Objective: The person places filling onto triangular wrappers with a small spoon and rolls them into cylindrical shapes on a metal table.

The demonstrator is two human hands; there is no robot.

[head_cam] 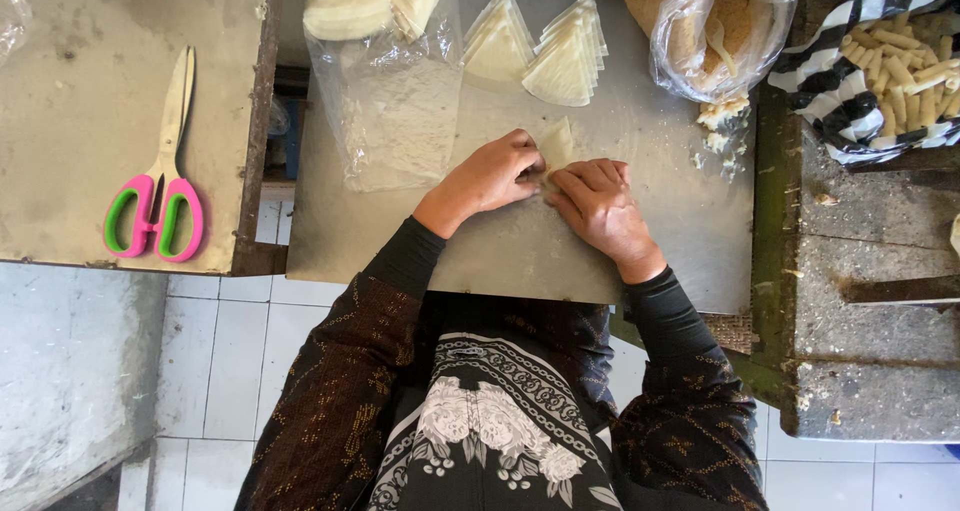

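Both hands fold a pastry sheet on the metal worktop (640, 261).

On the worktop, the left hand (492, 176) and right hand (598, 206) meet over the pale pastry sheet (557, 141); each grip is pressed together, fingertips pinching the sheet's near edge, its far corner poking out beyond the knuckles. Folded wrapper stacks (545, 46) lie further back; pink-green scissors (155, 206) far left.

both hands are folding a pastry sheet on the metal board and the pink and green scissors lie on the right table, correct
Not quite. The head view shows the scissors on the left table, not the right one. The rest holds: the left hand and right hand press on the pastry sheet on the metal board.
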